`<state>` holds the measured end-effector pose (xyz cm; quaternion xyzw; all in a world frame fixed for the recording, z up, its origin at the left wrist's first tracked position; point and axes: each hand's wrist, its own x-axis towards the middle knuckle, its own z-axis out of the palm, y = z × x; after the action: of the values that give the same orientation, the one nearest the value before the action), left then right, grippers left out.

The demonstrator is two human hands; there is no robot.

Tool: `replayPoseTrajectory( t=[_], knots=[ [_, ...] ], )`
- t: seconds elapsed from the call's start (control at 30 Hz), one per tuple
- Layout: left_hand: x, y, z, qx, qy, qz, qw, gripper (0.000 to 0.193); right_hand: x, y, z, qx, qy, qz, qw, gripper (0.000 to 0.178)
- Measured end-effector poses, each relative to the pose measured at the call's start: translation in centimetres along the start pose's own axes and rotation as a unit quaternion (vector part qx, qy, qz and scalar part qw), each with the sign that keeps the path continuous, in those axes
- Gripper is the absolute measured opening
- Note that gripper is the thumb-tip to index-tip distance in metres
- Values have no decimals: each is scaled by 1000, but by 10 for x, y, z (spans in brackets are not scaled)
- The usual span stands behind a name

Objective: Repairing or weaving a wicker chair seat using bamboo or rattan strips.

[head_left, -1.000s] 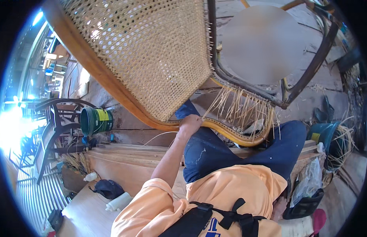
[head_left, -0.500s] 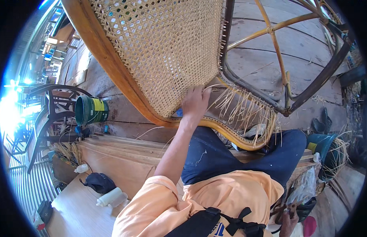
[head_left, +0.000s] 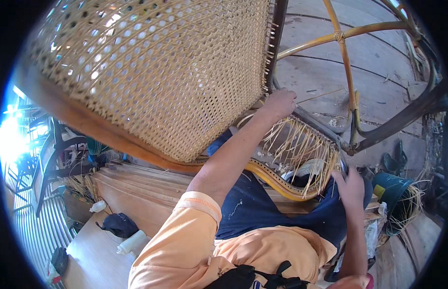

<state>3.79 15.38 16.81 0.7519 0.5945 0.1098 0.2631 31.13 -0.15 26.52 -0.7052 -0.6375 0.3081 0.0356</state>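
A rattan chair frame with a woven cane panel (head_left: 185, 72) tilts across my lap. Its curved orange-brown rail (head_left: 277, 179) has a row of small holes. Loose cane strands (head_left: 301, 144) hang in a fringe from the dark rail. My left hand (head_left: 280, 103) is closed on the chair frame where that dark rail meets the panel's lower corner. My right hand (head_left: 350, 187) is at the right end of the fringe, beside the frame's bend. A thin greyish thing shows between its thumb and forefinger, too blurred to name.
Bent rattan poles (head_left: 347, 62) stand at the upper right. A green bucket (head_left: 391, 189) with cane scraps is at my right. Stacked planks (head_left: 137, 180) lie behind my legs at left, near a dark cap (head_left: 119, 223) and a white bottle (head_left: 132, 242). Dark chairs (head_left: 53, 149) stand farther left.
My left hand has moved right and up from the panel's lower edge to the dark rail. My right hand has risen from the lower right to the fringe. The panel has shifted left.
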Motion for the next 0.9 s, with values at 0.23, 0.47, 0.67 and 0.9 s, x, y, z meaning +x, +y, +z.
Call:
replayPoseTrajectory(
  t=[0.23, 0.47, 0.67, 0.9],
  knots=[
    [29, 6, 14, 38, -111, 27, 993, 25, 154, -25, 86, -156, -48, -89, 983, 51],
    [46, -16, 9, 12, -123, 2, 992, 21, 178, -34, 138, -116, 31, -201, 972, 54],
    [47, -23, 15, 10, -101, 15, 995, 21, 179, -52, 145, -151, -51, -136, 978, 53],
    [54, -24, 14, 5, -119, -10, 993, 21, 177, -61, 133, -161, -74, -124, 976, 53]
  ],
)
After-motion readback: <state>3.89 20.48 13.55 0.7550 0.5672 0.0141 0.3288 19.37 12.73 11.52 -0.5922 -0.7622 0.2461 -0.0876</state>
